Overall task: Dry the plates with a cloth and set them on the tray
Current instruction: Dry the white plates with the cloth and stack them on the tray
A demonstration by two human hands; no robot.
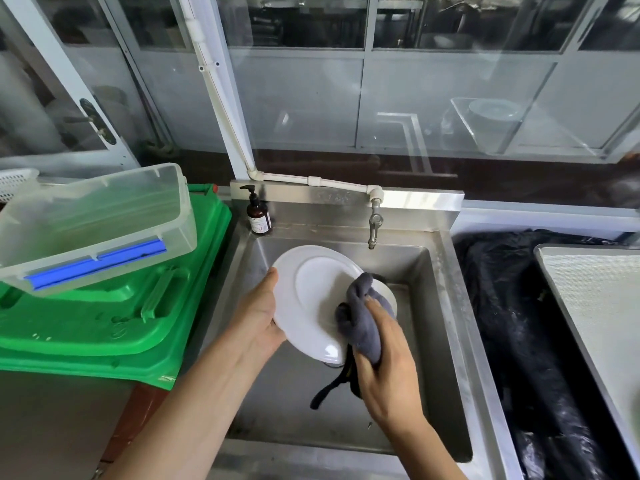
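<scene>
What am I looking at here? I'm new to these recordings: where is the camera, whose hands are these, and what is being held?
There is one picture, taken by a wide-angle camera worn on a person's head, looking down at their own bare hands; no robot is involved. They stand at a steel sink with a tap and a brown soap bottle on its rim. The left hand holds a white plate by its edge, tilted over the basin. The right hand grips a grey cloth pressed against the plate. To the left, a clear tub rests on a green lid. At the right edge lies a flat tray.
</scene>
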